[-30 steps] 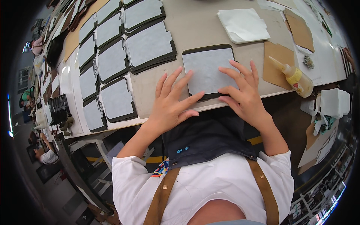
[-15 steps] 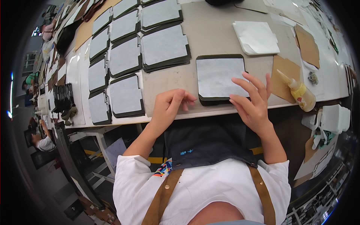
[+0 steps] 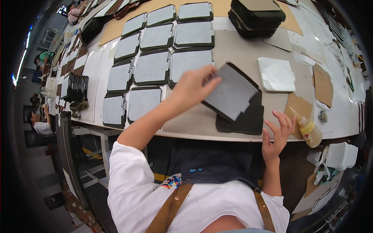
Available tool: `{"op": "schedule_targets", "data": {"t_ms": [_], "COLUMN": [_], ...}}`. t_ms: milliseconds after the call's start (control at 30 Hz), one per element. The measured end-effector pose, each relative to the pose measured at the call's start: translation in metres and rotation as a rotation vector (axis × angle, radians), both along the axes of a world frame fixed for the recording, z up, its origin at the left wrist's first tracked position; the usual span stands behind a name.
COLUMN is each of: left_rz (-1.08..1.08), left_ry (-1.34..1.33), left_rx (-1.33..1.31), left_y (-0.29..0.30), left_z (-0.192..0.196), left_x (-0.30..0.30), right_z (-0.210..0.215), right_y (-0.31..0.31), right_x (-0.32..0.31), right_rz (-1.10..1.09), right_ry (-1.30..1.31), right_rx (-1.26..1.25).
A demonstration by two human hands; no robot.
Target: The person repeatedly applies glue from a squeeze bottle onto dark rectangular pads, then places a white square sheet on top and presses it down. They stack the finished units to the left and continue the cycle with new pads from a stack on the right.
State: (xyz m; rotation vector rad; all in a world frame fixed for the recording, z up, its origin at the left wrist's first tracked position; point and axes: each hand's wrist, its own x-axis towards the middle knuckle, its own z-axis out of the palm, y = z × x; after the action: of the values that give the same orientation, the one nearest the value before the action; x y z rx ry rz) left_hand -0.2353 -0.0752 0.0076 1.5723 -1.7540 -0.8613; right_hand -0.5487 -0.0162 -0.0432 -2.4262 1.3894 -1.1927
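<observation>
My left hand grips the left edge of a grey-faced panel with a black backing and holds it tilted above the table. A second black panel lies flat under it at the table's front edge. My right hand hovers open at the front edge, fingers spread, just right of that black panel and left of a glue bottle. It holds nothing.
Several grey-faced panels lie in rows across the left of the table. A stack of dark panels stands at the back. White cloth and brown card pieces lie to the right. Another person sits far left.
My left hand has picked up the grey-faced panel and lifted it off the table. My right hand has come off the panel and drawn back to the table's edge.
</observation>
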Motion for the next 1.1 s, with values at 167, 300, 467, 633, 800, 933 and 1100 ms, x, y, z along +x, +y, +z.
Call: {"op": "schedule_targets", "data": {"t_ms": [167, 300, 467, 633, 800, 933, 1100], "left_rz": [0.206, 0.356, 0.482, 0.719, 0.466, 0.118, -0.301], "left_ry": [0.381, 0.516, 0.482, -0.268, -0.551, -0.237, -0.161], "left_rx": [-0.172, -0.185, -0.128, -0.438, -0.613, -0.345, -0.151], "left_y": [-0.13, -0.226, -0.284, -0.302, -0.26, -0.164, -0.03], "left_z": [-0.013, -0.043, -0.062, -0.084, -0.065, -0.008, 0.026], "left_x": [0.076, 0.135, 0.158, 0.183, 0.167, 0.108, 0.04], "right_z": [-0.012, -0.017, -0.019, -0.021, -0.018, 0.0, -0.001], "right_y": [-0.002, -0.005, -0.003, -0.001, -0.003, -0.002, -0.006], "right_x": [0.002, 0.006, 0.006, 0.007, 0.006, -0.026, -0.133], "right_rz": [-0.104, -0.134, -0.172, -0.182, -0.156, -0.322, -0.851], "right_ry": [0.03, 0.046, 0.078, 0.077, 0.044, -0.024, -0.074], "right_rx": [-0.005, -0.041, -0.054, -0.057, -0.029, -0.098, -0.104]}}
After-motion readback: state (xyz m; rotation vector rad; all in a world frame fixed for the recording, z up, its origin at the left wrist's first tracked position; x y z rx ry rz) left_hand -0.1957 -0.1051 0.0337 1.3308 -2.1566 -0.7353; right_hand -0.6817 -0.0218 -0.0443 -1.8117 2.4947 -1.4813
